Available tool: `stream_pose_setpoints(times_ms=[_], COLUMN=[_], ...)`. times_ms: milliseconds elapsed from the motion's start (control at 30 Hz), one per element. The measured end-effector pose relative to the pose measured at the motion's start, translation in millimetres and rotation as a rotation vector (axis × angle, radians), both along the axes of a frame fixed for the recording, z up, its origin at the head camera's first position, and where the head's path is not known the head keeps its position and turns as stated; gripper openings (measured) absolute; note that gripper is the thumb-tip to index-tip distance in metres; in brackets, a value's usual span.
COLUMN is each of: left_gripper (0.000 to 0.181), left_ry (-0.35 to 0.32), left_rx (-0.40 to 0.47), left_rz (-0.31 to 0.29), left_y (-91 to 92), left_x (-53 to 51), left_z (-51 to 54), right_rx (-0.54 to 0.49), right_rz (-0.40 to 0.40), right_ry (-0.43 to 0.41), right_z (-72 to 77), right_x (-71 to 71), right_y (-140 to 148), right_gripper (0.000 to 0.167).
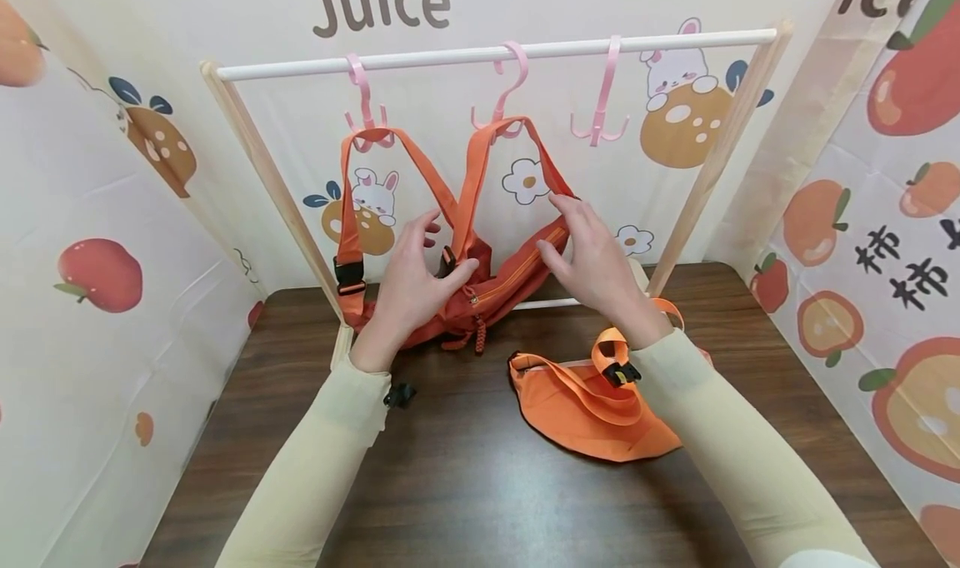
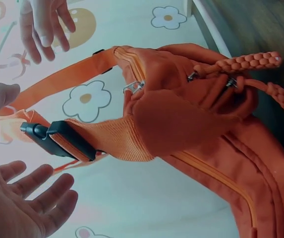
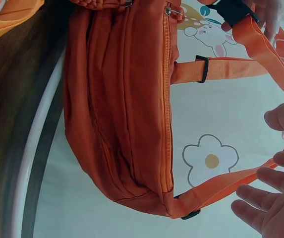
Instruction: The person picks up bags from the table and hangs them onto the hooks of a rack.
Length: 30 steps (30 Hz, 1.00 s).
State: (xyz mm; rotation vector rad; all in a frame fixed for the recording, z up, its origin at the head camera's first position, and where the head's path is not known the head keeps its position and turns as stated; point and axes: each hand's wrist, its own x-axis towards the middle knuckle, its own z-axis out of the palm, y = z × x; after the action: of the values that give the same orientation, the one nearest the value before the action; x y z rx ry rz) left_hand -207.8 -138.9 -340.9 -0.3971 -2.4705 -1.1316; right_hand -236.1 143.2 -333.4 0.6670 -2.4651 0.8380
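Observation:
A reddish-orange waist bag (image 1: 517,278) with a zip and braided pulls hangs by its strap (image 1: 472,176) from the middle pink hook (image 1: 512,85). My left hand (image 1: 412,281) is beside its black buckle (image 2: 72,141), fingers spread and apart from it. My right hand (image 1: 596,256) is by the bag's right end with relaxed fingers; in the right wrist view they hold nothing and lie near the strap. Behind my left hand, another orange strap (image 1: 347,226) with a black buckle hangs from the left pink hook (image 1: 363,93); its bag is partly hidden.
A white rail (image 1: 292,70) on wooden posts carries the hooks, including a third pink hook (image 1: 600,102) on the right. An orange waist bag (image 1: 592,422) lies on the dark wooden table (image 1: 442,485), below my right forearm. Printed cloth walls (image 1: 97,185) enclose the space.

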Motion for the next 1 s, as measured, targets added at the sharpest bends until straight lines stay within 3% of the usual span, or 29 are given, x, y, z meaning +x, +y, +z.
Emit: stream_pose_setpoints(times_ms=[433,1000], left_gripper=[0.088,0.091], left_ry=[0.045,-0.073], left_rx=[-0.044,-0.082], left_rz=[0.001,0.045], left_y=[-8.6,-21.7], left_x=[19.7,40.4], left_z=[-12.3,-46.7], right_rx=[0.060,0.163], right_rz=[0.032,0.078], right_ry=[0.000,-0.023], right_z=[-16.4,-41.1], right_x=[17.5,30.4], right_y=[9,31], right_gripper=[0.067,0.062])
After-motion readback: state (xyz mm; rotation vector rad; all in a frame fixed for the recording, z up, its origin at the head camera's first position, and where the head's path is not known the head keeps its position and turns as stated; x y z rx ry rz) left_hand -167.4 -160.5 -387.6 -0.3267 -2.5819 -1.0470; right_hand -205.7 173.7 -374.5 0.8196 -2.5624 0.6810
